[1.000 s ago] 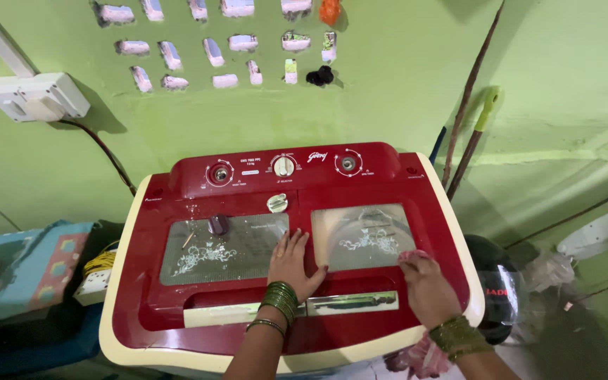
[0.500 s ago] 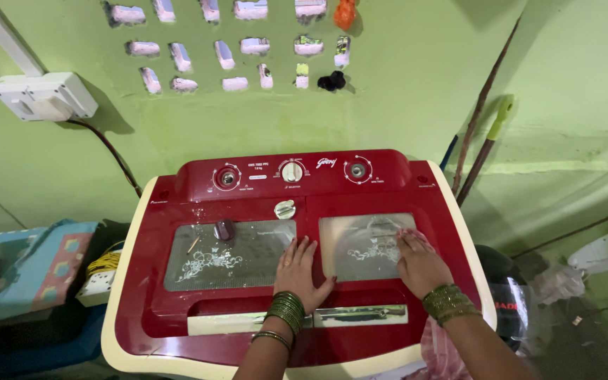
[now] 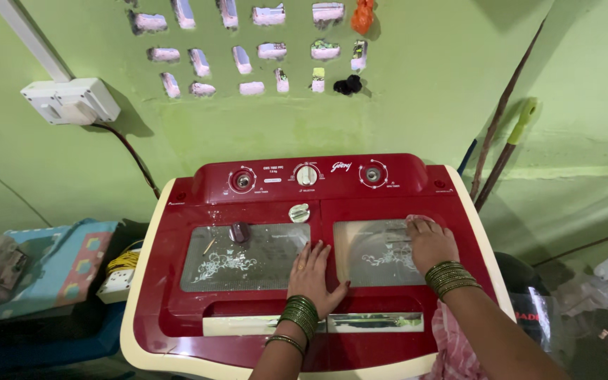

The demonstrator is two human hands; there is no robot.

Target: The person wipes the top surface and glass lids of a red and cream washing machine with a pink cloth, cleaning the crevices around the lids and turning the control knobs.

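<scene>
— What has been moved since half a second ago?
— The right hand (image 3: 429, 243) has been slid up toward one o'clock on the right lid (image 3: 381, 252); the left hand (image 3: 314, 276) is kept flat.
— Edges?
— The washing machine (image 3: 177, 309) is hemmed by the green wall (image 3: 248, 134) at twelve; sticks (image 3: 501, 141) are leant at two o'clock.
— The fingers?
— Both sets are spread flat, nothing grasped; the left lid (image 3: 248, 257) is touched at its right edge.

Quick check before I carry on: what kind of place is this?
Probably a home laundry corner. Both hands, left hand and right hand, rest flat on a red twin-tub washing machine against a green wall with a switch box; broom handles lean alongside.
</scene>
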